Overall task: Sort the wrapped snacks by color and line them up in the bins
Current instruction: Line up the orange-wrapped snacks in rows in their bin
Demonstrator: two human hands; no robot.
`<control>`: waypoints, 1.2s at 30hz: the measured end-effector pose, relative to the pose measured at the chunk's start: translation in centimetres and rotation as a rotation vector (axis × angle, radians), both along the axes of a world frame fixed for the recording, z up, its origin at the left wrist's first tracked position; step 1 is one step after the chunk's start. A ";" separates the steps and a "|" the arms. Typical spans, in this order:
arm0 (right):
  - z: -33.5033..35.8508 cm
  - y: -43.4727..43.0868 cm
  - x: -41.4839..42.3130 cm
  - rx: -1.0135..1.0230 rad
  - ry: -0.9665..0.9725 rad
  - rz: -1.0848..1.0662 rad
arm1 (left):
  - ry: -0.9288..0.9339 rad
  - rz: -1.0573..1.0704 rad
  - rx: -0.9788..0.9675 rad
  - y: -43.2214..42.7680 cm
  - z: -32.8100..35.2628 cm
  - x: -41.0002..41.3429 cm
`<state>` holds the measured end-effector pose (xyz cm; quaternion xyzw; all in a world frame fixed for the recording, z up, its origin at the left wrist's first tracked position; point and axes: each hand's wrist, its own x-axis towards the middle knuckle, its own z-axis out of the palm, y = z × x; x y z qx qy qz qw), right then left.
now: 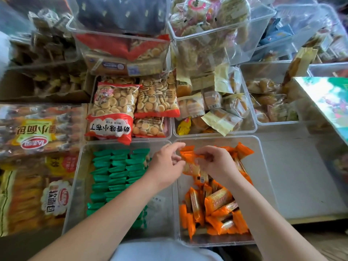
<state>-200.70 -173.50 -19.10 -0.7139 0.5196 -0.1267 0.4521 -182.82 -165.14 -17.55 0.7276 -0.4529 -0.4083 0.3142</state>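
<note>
Two clear bins sit side by side in front of me. The left bin holds green wrapped snacks lined up in neat rows. The right bin holds orange wrapped snacks lying in a loose heap. Over the far end of the right bin, my left hand and my right hand both pinch the same orange snack packet, one at each side. More orange packets lie behind my right hand.
Behind the two bins stand clear bins with bags of small round biscuits and wrapped little cakes. Large bread bags lie at the left. Stacked clear bins fill the back. A colourful box juts in at the right.
</note>
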 end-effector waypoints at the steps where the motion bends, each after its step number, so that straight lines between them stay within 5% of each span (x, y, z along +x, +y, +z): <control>1: -0.8 -0.2 0.1 0.014 0.023 -0.011 | -0.012 0.023 0.000 0.3 -0.1 0.2; 12: -5.8 0.8 2.9 -0.077 0.146 -0.105 | -0.056 0.097 0.087 5.3 -0.9 1.9; 21: -1.1 2.0 -2.0 -0.001 0.061 -0.098 | -0.165 -0.238 0.108 4.9 -1.2 -2.3; 28: 0.5 7.3 -8.3 -0.067 0.028 -0.305 | -0.195 -0.543 0.292 2.2 -2.6 -7.9; 36: 0.7 9.2 -11.9 -0.007 0.017 -0.467 | -0.263 -0.459 0.315 2.6 -2.7 -9.8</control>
